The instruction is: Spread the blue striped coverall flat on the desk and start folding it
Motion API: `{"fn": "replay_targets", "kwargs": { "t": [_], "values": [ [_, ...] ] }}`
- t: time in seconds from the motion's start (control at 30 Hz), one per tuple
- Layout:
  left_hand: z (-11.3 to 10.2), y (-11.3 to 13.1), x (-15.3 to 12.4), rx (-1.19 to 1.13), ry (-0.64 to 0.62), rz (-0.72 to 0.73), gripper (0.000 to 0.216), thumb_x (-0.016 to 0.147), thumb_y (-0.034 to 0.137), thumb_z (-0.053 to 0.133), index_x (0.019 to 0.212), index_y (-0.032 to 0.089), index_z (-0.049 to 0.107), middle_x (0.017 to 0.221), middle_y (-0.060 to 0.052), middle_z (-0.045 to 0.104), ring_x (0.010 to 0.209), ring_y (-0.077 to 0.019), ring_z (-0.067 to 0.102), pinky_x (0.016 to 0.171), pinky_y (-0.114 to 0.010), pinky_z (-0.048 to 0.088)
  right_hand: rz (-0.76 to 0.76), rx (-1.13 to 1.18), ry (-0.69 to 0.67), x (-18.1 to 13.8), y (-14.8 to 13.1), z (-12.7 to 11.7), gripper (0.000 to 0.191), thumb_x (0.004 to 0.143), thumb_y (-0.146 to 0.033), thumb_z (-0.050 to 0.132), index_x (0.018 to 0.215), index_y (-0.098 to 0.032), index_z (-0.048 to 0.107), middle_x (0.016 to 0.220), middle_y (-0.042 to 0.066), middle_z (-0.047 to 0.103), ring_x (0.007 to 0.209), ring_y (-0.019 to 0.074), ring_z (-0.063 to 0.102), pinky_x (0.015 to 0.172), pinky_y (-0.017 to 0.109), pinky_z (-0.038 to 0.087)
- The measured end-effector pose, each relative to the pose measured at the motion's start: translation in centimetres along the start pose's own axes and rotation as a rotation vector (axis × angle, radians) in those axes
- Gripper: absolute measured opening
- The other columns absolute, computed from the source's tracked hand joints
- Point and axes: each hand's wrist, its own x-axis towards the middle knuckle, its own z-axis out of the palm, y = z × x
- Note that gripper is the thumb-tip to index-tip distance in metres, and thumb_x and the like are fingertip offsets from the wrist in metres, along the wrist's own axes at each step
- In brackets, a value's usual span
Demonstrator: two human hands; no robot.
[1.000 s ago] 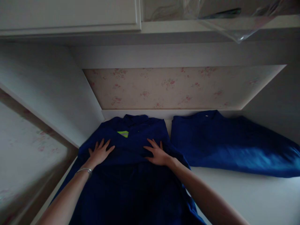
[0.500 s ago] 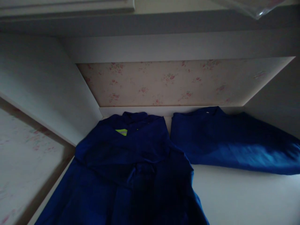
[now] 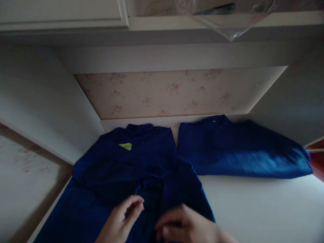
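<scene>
A blue work garment [image 3: 113, 175], like a jacket or coverall, lies spread out with its collar at the far side and a yellow-green label inside the neck. Over its lower middle is my left hand [image 3: 120, 219], thumb and forefinger curled until their tips nearly meet, with nothing visible between them. My right hand [image 3: 189, 224] is just to the right, above the same garment. Its fingers are bent and blurred, so their grip is unclear. A folded blue garment [image 3: 240, 152] lies to the right, apart from both hands.
The garments lie on a white surface [image 3: 253, 202] below a cabinet with a white door [image 3: 60, 13]. Clear plastic [image 3: 231, 32] overhangs the shelf edge near a dark-handled object [image 3: 220, 9]. A white panel [image 3: 45, 101] stands at left; floral wallpaper [image 3: 162, 94] covers the back.
Both hands have come into view from below, over the spread garment. The view has shifted, showing more of the upper shelf and the right side. The garments appear to lie as before.
</scene>
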Motion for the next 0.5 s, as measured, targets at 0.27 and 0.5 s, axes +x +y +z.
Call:
{"fn": "replay_targets", "kwargs": {
  "t": [0.27,0.5],
  "values": [
    [-1.8,-0.7,7.4,0.715,0.283,0.017,0.055,0.093,0.042,0.045,0.138,0.012,0.054,0.131,-0.018,0.062,0.117,-0.0339,0.06,0.101,-0.044,0.047,0.257,-0.611,0.903,6.1,-0.6,-14.9,0.046,0.091,-0.042,0.053,0.13,-0.016,0.056,0.119,0.013,0.066,0.104,0.026,0.064,0.091,0.038,0.049],
    [-0.6,0.3,8.6,0.77,0.174,-0.168,0.061,0.095,0.036,0.039,0.153,0.017,0.032,0.102,-0.017,0.075,0.091,-0.032,0.072,0.075,-0.042,0.054,0.505,-0.646,0.939,8.9,2.7,-20.1,0.041,0.083,-0.045,0.069,0.106,-0.011,0.065,0.105,0.018,0.069,0.107,0.0326,0.064,0.095,0.052,0.045]
  ]
}}
